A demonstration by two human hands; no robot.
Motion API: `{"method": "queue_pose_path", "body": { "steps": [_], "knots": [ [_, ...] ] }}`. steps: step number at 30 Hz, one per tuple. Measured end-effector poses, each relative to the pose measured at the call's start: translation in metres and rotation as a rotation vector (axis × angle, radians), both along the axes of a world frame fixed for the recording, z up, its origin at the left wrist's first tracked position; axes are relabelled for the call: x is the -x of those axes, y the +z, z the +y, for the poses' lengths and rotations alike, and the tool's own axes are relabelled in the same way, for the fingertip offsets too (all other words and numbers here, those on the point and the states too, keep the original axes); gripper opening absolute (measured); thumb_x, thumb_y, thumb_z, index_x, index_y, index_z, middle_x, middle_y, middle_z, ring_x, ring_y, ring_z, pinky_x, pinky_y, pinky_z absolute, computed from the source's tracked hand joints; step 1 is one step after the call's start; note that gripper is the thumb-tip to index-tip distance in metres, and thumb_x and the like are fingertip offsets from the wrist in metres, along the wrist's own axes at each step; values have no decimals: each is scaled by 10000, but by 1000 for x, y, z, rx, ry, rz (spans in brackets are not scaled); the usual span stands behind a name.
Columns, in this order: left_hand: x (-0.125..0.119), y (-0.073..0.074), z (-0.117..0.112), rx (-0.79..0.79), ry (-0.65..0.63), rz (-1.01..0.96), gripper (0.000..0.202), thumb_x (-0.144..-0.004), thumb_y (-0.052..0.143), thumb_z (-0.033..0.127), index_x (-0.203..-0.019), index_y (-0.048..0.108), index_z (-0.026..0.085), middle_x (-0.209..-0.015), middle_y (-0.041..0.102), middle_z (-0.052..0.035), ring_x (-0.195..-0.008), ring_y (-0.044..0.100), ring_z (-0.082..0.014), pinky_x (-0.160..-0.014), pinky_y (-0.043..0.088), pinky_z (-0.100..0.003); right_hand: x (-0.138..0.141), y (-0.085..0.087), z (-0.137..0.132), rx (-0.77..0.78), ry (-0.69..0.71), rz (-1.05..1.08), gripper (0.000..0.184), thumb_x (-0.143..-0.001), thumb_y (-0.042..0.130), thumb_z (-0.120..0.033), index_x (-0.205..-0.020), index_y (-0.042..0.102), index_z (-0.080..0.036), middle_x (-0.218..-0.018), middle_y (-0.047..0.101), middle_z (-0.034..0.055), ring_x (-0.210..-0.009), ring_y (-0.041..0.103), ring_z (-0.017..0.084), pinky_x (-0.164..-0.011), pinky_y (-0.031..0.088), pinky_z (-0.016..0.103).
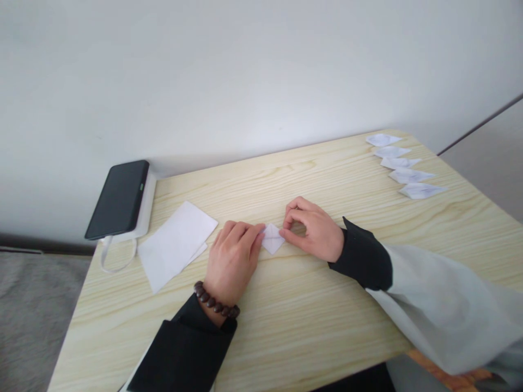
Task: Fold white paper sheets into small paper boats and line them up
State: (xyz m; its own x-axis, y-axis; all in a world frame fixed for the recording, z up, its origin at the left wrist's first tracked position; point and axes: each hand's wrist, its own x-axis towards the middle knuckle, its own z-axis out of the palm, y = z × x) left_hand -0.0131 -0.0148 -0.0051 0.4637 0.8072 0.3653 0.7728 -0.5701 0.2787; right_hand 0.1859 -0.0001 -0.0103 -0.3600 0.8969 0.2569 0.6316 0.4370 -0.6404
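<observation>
Mid-table point(327, 305), left hand point(232, 260) and right hand point(312, 228) hold one folded paper point(272, 239).

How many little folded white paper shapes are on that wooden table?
6. Five folded white paper shapes lie in a row at the far right corner; a sixth shape sits mid-table between the left hand and right hand.

The small folded paper point(272, 238) is white with faint grey crease lines. The bench point(327, 305) is pale yellow wood with darker wavy grain. The flat sheets point(175, 245) and the row of folded pieces point(402, 163) are white. The device point(118, 198) is black on a white base. The bead bracelet point(216, 302) is dark brown.
</observation>
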Motion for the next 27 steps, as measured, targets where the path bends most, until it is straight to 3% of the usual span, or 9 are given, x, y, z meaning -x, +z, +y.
{"method": "queue_pose_path", "body": {
  "steps": [6,13,19,24,27],
  "knots": [
    [-2,2,-1,-28,40,53,196,-909,485,244,-984,656,185,-836,634,-66,-828,524,-212,-718,491,-346,0,1,-1,20,6,-11,59,-784,617,-223,-768,583,-177,-895,555,55,-871,543,190,-782,426,346],
    [-1,2,2,117,75,35,195,-903,484,238,-1018,633,187,-950,609,-75,-906,509,-236,-813,457,-409,-1,1,2,73,31,5,63,-787,631,-216,-820,594,-177,-921,547,53,-892,534,190,-792,421,341],
    [-2,-1,3,65,92,-24,207,-868,561,324,-1019,648,211,-1003,608,-76,-926,525,-241,-827,446,-419,2,-3,-1,-4,1,-42,114,-811,618,-290,-804,588,-180,-911,544,57,-901,535,203,-804,415,357],
    [-5,2,3,203,51,-179,87,-845,591,259,-897,608,192,-927,652,-42,-903,554,-216,-825,446,-383,4,-6,-4,-79,-12,-59,150,-840,585,-329,-853,592,-180,-918,572,66,-886,535,203,-794,402,351],
    [-7,7,1,365,67,-341,86,-850,577,276,-840,590,191,-789,655,-8,-753,583,-167,-704,463,-306,3,-5,-5,-117,37,-81,181,-872,549,-353,-863,606,-182,-891,604,55,-850,530,189,-777,368,340]
  ]
}}
